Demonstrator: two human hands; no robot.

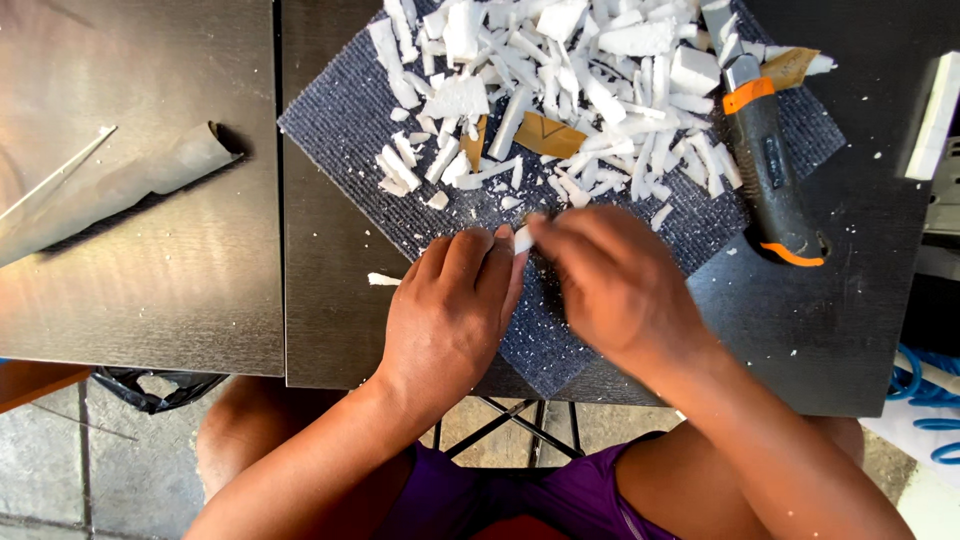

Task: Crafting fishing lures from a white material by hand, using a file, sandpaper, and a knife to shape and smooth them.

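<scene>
My left hand and my right hand meet over the near part of a dark grey carpet square. Together their fingertips pinch a small white foam piece. What else sits between the fingers is hidden. Beyond the hands, a heap of white foam scraps covers the far half of the carpet square, mixed with a few brown cardboard bits. A black and orange utility knife lies at the right edge of the heap, untouched.
The dark table has a seam on the left, with a rolled sheet of grey paper on the left panel. A white block stands at the right edge. Blue coiled hose lies below right.
</scene>
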